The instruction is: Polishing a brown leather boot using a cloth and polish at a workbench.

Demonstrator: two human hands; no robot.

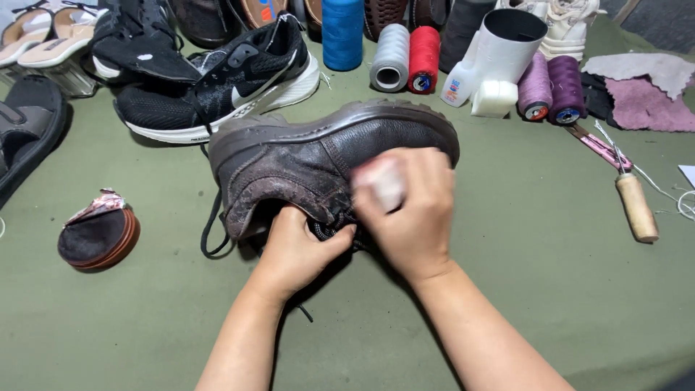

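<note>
At the left edge of the green surface (507, 275) lies a dark sandal (25, 137), with a pair of pale heeled sandals (43, 40) behind it in the far left corner. Near them, toward the front, sits a round open tin of dark polish (98, 235), its foil lid peeled back. A black running shoe with a white sole (217, 87) lies beyond it, just behind the brown leather shoe (318, 156), which rests on its side at the middle of the surface, sole turned away and black laces trailing off its left end. The left hand (297, 250) has its grip clenched on the shoe's opening by the laces. The right hand (405, 206) presses a pale, blurred wad against the upper; its grip is closed around that wad, though what the wad is cannot be told. Along the far edge stand thread spools: blue (342, 32), grey (391, 58), red (423, 59), and two purple (550, 90), with a white tube (507, 47) between. Toward the right edge lies a wooden-handled awl (635, 206).
</note>
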